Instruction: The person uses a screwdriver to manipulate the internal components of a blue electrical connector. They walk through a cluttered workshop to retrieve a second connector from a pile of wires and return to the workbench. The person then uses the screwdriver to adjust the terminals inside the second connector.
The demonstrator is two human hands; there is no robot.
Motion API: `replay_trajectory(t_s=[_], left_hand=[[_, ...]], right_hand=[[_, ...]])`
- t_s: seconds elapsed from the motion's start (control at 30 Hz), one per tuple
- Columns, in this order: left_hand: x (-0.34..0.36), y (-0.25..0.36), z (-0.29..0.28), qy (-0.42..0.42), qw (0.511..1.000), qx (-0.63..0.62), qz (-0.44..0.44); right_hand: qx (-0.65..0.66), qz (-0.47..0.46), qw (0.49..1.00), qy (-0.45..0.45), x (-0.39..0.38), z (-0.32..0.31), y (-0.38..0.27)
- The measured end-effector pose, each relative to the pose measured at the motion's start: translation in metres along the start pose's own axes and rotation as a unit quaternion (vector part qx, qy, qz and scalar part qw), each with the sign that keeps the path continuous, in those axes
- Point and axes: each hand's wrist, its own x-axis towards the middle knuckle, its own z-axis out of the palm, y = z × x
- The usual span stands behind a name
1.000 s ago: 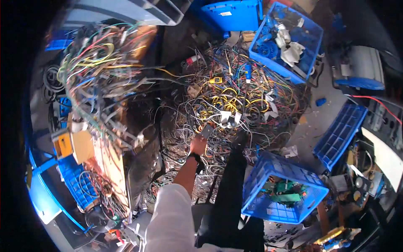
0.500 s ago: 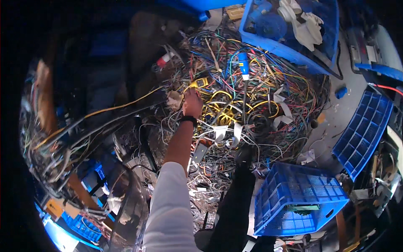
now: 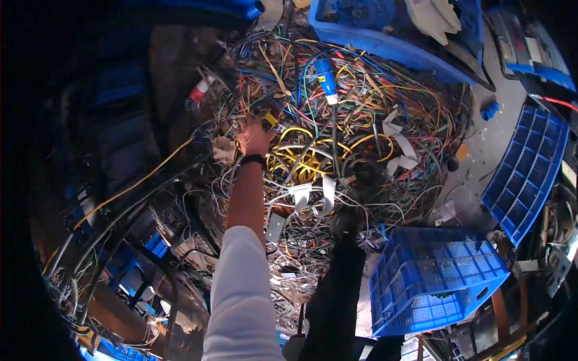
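My left hand (image 3: 254, 135), with a dark band at the wrist, is closed on a small yellow-and-black object (image 3: 270, 122) in the cable pile, its fingers partly hidden. A brown crumpled piece (image 3: 223, 149) lies left of the wrist. Coiled yellow cables (image 3: 298, 162) and white flat strips (image 3: 301, 195) lie to the right. A blue plug (image 3: 327, 81) sits farther up the tangle, and a grey flat plate (image 3: 276, 225) lies beside my forearm. My right hand is not in view. My dark-clad leg and shoe (image 3: 346, 231) stand on the pile.
A blue crate (image 3: 391, 42) with pale items stands at the top right. Another blue crate (image 3: 433, 271) lies at the lower right, and a blue grid crate panel (image 3: 524, 168) at the right. Dark cables (image 3: 120, 222) run down the left.
My left hand has left the grey plate it held and moved up and left to the yellow object, closing on it. The view has shifted, with the left side darker.
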Motion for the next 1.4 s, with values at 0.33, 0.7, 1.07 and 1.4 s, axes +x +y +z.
replay_trajectory(t_s=[0.33,0.7,1.07,1.4], left_hand=[[-0.164,0.046,-0.080,0.026,0.722,-0.686,-0.084],[-0.320,0.251,-0.310,-0.195,0.738,-0.631,0.139],[-0.469,0.322,-0.488,-0.308,0.676,-0.633,0.215],[-0.561,0.374,-0.569,-0.349,0.609,-0.632,0.328]], right_hand=[[-0.040,-0.037,0.998,-0.007,-0.026,-0.019,-0.013],[-0.264,-0.286,0.915,-0.104,-0.043,-0.073,-0.006],[0.079,-0.288,0.948,-0.115,-0.062,-0.127,0.009],[-0.001,-0.417,0.893,-0.167,-0.080,-0.146,0.040]])
